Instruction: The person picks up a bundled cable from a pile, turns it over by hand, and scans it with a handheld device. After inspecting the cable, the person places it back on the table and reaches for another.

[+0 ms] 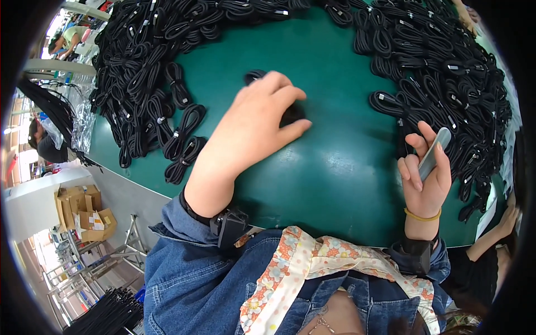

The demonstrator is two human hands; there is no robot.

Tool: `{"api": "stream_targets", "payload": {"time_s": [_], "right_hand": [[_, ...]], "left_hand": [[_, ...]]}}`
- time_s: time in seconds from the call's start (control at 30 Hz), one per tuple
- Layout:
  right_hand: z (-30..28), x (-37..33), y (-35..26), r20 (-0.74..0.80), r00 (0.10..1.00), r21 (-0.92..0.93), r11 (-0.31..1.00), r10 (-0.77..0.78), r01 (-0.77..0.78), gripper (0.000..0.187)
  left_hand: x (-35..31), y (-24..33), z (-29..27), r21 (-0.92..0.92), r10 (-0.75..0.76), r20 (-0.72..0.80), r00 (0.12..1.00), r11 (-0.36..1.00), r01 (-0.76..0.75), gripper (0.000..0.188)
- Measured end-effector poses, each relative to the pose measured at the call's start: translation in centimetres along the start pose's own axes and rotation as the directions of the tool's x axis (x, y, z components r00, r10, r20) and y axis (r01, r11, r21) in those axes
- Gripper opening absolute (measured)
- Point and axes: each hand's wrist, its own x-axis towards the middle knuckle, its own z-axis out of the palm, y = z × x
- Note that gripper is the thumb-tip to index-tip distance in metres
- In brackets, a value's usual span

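Note:
Near the middle of the table, my left hand (257,120) curls over a coiled black cable (291,114). Thumb and fingers bend round the coil, which is partly hidden under the palm. A bit of black cable (254,76) also shows beyond the knuckles. On the right, my right hand (427,170) is raised, palm up, and grips a flat grey stick with a rounded end (435,152) between thumb and fingers. Coiled black cables with metal plugs (421,103) lie just beyond that hand.
The green tabletop (329,67) carries heaps of tied black cables at the left (142,72) and right (474,72). Cardboard boxes (84,212) and a metal frame (125,245) stand at lower left. A co-worker's arm (497,231) reaches in from the right edge.

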Motion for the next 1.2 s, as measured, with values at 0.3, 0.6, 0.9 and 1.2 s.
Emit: {"api": "stream_targets", "payload": {"time_s": [0.3,0.6,0.9,1.2], "right_hand": [[0.3,-0.3,0.2,0.045,0.997,-0.020,0.998,0.057,-0.056,0.034],[1.1,-0.4,0.1,-0.158,0.984,-0.433,0.890,0.083,-0.145,0.027],[2.4,-1.2,-0.1,-0.101,0.986,-0.641,0.749,0.133,-0.167,0.037],[2.1,-1.3,0.3,-0.093,0.996,-0.537,0.842,-0.010,-0.042,0.040]], "left_hand": [[1.1,1.6,3.4,-0.011,0.340,-0.088,0.936,0.940,-0.342,0.041],[1.0,2.6,3.3,-0.201,0.222,0.051,0.974,0.957,-0.208,0.030],[0.2,3.4,2.9,-0.650,0.163,-0.219,0.962,0.711,-0.268,0.037],[-0.2,4.0,2.6,-0.876,0.014,-0.087,0.996,0.475,-0.083,0.041]]}}
